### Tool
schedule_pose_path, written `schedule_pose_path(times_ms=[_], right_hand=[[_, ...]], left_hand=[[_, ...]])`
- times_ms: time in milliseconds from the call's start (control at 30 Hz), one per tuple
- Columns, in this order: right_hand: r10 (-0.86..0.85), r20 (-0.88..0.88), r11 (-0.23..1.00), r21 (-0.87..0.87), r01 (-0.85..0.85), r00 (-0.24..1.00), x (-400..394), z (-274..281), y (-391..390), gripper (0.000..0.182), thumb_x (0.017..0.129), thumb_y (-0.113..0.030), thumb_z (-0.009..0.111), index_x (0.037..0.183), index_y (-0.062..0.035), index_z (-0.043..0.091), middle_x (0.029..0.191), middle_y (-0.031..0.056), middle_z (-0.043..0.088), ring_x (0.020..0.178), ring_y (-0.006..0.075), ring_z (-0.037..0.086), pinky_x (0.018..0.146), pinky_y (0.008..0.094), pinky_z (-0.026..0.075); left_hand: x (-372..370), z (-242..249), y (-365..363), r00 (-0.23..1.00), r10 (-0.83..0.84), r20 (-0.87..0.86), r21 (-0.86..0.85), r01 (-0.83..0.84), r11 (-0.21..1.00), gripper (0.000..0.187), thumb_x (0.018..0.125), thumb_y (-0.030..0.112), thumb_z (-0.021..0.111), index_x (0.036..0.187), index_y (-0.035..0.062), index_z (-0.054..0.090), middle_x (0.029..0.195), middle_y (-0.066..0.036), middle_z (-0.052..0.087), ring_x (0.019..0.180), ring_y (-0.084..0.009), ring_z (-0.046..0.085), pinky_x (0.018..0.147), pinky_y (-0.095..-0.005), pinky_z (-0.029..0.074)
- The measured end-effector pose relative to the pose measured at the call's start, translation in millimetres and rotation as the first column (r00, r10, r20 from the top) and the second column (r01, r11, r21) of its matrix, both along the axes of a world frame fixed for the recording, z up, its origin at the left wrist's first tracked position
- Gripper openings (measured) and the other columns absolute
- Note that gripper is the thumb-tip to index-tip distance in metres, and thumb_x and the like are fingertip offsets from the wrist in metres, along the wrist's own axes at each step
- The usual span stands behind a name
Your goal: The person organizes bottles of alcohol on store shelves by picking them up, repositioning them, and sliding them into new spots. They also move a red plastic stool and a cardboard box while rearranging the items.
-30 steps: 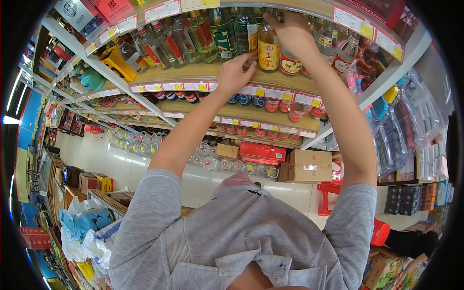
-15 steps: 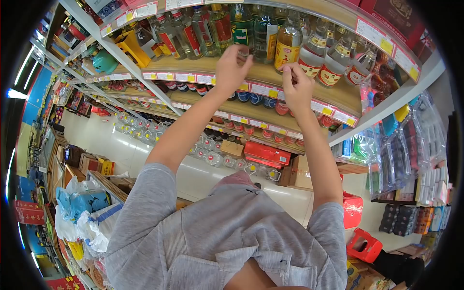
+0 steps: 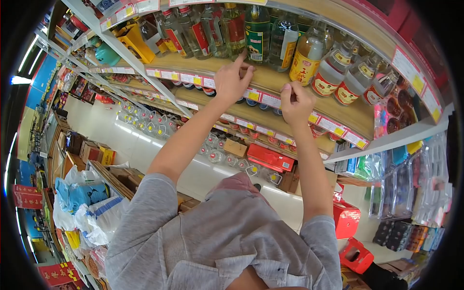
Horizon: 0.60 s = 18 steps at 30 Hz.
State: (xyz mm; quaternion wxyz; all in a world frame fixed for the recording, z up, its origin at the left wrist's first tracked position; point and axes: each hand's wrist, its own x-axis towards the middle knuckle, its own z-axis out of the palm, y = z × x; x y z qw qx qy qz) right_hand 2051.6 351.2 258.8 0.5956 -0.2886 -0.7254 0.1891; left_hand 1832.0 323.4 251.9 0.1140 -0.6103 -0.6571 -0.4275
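My left hand is at the shelf's front edge, its index finger and thumb spread and nothing held. Its index fingertip is near the base of a dark green bottle with a green label. My right hand is closed, thumb against the curled fingers, and nothing shows in it. It is in front of the shelf edge, below a bottle with a yellow label. Clear bottles with red and white labels stand to its right. Other clear bottles with red labels line the shelf on the left.
Price tags run along the wooden shelf's front. A yellow box is at the left end, and a grey upright at the right. Lower down are jars, large clear bottles and a red box. A red stool is at lower right.
My right hand has dropped slightly away from the yellow-labelled bottle and its fingers are more curled. The left hand's index finger is straighter. The bottles on the right appear farther right and lower in view.
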Motion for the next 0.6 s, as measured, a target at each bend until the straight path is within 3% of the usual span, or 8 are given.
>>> schedule_pose_path(times_ms=[67,167,267,600], right_hand=[[-0.009,0.003,1.0,0.02,0.009,1.0,-2.2,0.8,0.5,0.02,0.093,-0.012,0.07,0.076,-0.0035,0.064,0.057,0.0055,0.055,0.047,0.0168,0.054,0.048,0.0328,0.042],[-0.023,0.018,0.999,0.04,0.022,1.0,-2.7,-0.1,0.3,0.019,0.092,-0.011,0.07,0.076,-0.0037,0.065,0.057,0.0049,0.055,0.047,0.0163,0.053,0.048,0.0323,0.041],[-0.023,0.053,0.998,0.055,0.02,0.998,-4.1,0.0,1.0,0.017,0.092,-0.01,0.07,0.076,-0.0039,0.065,0.056,0.0049,0.054,0.047,0.0163,0.053,0.048,0.0322,0.041],[-0.042,0.069,0.995,0.099,0.036,0.997,-4.5,0.2,0.1,0.019,0.09,-0.007,0.068,0.073,-0.0035,0.062,0.056,0.0048,0.051,0.046,0.0162,0.048,0.048,0.0321,0.039]], left_hand=[[1.3,4.0,-2.4,1.0,0.015,0.02,-0.068,-0.013,0.998,0.052,0.099,0.027,0.069,0.148,0.0114,0.063,0.084,0.006,0.079,0.059,-0.0159,0.063,0.057,-0.0343,0.048],[1.7,0.1,-1.2,1.0,0.002,0.028,-0.035,-0.001,0.999,0.051,0.098,0.026,0.069,0.148,0.0136,0.064,0.082,0.007,0.079,0.057,-0.0158,0.061,0.057,-0.0338,0.048],[4.3,6.9,-4.8,0.998,-0.017,0.066,-0.066,0.021,0.998,0.052,0.096,0.024,0.069,0.147,0.0136,0.064,0.083,0.008,0.077,0.065,-0.0175,0.066,0.069,-0.0366,0.052],[6.1,7.1,-6.0,0.998,-0.041,0.051,0.038,0.039,0.999,0.039,0.096,0.025,0.07,0.133,0.0169,0.074,0.079,0.0,0.072,0.068,-0.0211,0.066,0.066,-0.0391,0.05]])
